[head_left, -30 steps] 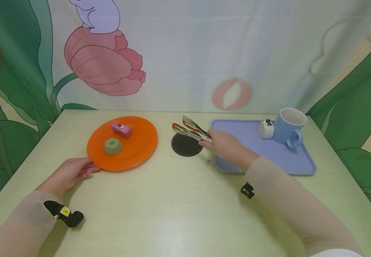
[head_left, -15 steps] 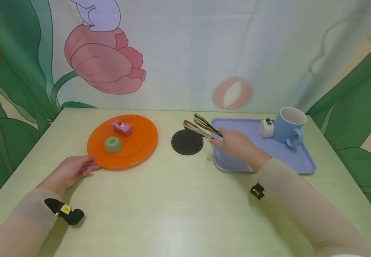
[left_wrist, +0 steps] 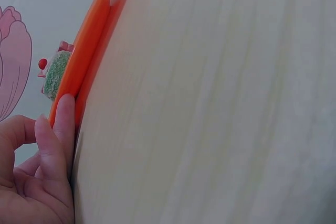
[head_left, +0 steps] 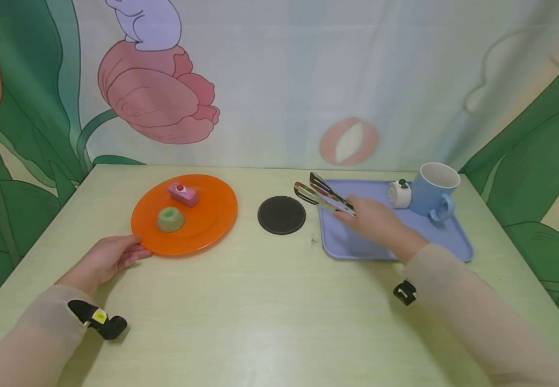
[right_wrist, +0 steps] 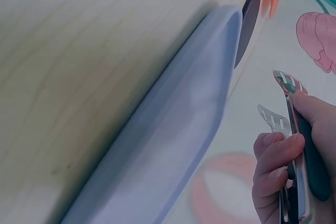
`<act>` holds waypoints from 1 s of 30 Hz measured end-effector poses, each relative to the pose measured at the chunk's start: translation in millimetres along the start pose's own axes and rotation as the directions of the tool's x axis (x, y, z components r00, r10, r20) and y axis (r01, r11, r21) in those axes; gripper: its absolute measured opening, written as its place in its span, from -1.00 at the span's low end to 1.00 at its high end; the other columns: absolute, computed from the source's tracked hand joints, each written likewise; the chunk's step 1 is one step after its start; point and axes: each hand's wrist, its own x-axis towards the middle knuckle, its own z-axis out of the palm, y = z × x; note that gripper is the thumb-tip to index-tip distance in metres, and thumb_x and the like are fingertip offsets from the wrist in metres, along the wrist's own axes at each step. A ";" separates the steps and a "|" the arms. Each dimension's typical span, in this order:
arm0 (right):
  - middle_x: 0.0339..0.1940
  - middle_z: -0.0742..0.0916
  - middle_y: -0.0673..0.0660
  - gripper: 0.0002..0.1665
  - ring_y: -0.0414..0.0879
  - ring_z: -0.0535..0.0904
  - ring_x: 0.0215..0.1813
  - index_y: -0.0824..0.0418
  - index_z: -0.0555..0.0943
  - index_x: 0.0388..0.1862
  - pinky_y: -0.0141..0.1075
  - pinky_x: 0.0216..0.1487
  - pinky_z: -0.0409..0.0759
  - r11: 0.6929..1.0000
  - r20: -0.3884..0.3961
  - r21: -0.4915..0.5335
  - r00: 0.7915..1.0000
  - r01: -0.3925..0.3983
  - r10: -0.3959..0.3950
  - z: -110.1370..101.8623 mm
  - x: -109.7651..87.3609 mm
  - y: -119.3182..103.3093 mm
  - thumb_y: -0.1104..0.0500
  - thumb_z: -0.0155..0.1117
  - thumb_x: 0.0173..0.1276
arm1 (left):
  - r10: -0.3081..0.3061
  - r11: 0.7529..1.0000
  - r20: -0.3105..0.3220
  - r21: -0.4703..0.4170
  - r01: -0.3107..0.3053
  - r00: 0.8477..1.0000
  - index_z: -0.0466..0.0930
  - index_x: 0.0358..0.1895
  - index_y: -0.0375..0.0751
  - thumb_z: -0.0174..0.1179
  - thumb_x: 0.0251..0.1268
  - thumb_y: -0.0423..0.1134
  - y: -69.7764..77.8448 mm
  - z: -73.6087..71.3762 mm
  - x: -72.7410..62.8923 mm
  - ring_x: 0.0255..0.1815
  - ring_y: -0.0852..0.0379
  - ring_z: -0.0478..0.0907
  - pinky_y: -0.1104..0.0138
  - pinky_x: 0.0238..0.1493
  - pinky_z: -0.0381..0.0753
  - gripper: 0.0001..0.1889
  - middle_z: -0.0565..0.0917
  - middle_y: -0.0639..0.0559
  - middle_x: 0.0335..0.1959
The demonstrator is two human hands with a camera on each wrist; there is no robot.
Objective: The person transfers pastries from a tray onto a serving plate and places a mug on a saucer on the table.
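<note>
Left hand (head_left: pixel 112 258): gripping, in curled fingers, a round, glossy orange plate (head_left: pixel 214 220) by its eight o'clock rim. Green ring-shaped cake (head_left: pixel 170 220): resting at nine o'clock from plate centre. Right hand (head_left: pixel 371 216): holding slotted metal tongs (head_left: pixel 329 204) in curled fingers, their arms standing apart, tips pointing to ten o'clock. Rectangular lilac-blue tray (head_left: pixel 344 242): lying beneath the right hand. Flat, round black coaster (head_left: pixel 281 215): lying at the plate's three o'clock. Pink bar-shaped cake (head_left: pixel 183 194): resting at the plate's twelve. White roll-shaped cake (head_left: pixel 398 195): standing beside a light-blue mug (head_left: pixel 426 193) at the tray's two.
</note>
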 end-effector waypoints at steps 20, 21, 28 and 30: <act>-0.43 0.57 0.15 -0.31 -0.01 0.47 -0.44 0.33 0.40 0.00 -0.19 -0.50 0.42 0.999 -0.007 0.003 0.999 -0.047 0.047 -1.4 -11.9 27.0 -0.29 -0.07 0.37 | 0.012 1.000 0.019 -0.009 -0.012 1.000 -0.02 0.39 -0.46 -0.14 0.47 -0.09 -2.0 -0.4 0.8 -0.32 0.28 0.67 0.57 -0.28 0.56 -0.37 0.70 0.13 -0.42; -0.47 0.54 0.13 -0.32 -0.01 0.45 -0.46 0.30 0.40 -0.04 -0.21 -0.54 0.39 0.999 -0.007 0.004 0.999 -0.052 0.052 -1.7 -13.1 28.6 -0.31 -0.08 0.36 | 0.013 1.000 0.020 -0.012 -0.013 1.000 -0.02 0.39 -0.47 -0.14 0.47 -0.09 -2.0 -0.6 0.9 -0.32 0.28 0.67 0.57 -0.28 0.56 -0.38 0.70 0.13 -0.42; -0.43 0.55 0.12 -0.19 0.00 0.46 -0.42 0.31 0.39 -0.01 -0.19 -0.48 0.40 0.998 -0.002 -0.001 0.998 -0.058 0.058 -5.2 -18.9 37.3 -0.42 -0.16 0.31 | 0.020 1.000 0.022 -0.023 -0.020 1.000 0.04 0.35 -0.48 -0.13 0.47 -0.12 -2.2 -1.6 0.9 -0.32 0.27 0.67 0.56 -0.30 0.56 -0.42 0.70 0.11 -0.42; -0.45 0.54 0.12 -0.23 0.00 0.45 -0.42 0.29 0.39 -0.07 -0.18 -0.47 0.40 0.998 -0.006 -0.002 0.998 -0.058 0.058 -6.3 -20.4 38.7 -0.41 -0.15 0.32 | 0.021 0.999 0.023 -0.025 -0.020 1.000 0.05 0.35 -0.48 -0.13 0.47 -0.12 -2.2 -1.7 1.0 -0.32 0.26 0.67 0.56 -0.29 0.57 -0.42 0.70 0.11 -0.42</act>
